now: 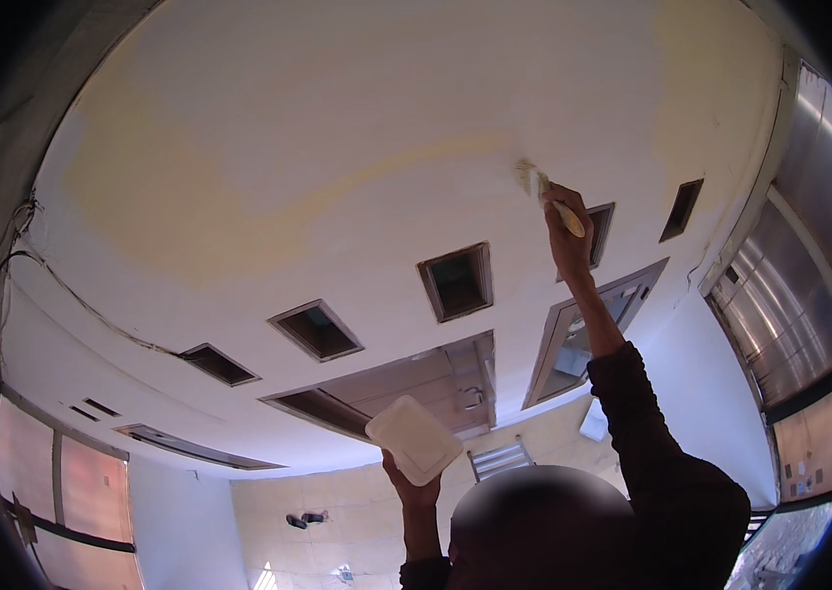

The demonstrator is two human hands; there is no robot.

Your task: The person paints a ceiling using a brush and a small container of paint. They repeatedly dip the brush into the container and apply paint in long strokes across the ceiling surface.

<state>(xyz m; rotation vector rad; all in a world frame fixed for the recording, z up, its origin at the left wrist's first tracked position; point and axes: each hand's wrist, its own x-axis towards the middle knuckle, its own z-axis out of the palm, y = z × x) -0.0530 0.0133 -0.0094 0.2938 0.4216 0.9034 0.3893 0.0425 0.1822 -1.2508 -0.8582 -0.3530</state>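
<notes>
My right hand (567, 221) is wrapped round the wooden handle of a paintbrush (534, 179), raised high with the pale bristles at a white painted wall (376, 88). The wall carries broad pale yellow patches and a curved yellowish band that ends near the brush. Lower and to the left, my left hand (401, 470) grips a white rectangular plastic container (414, 438); its contents cannot be made out. The top of a head shows blurred between my forearms at the lower edge.
Small framed openings (453, 282) line the wall above larger ones (376, 393). Cables (91, 305) run along the left. Far below are a tiled floor (268, 511), a metal ladder (499, 457) and dark footwear (306, 518). Windows (799, 305) flank both sides.
</notes>
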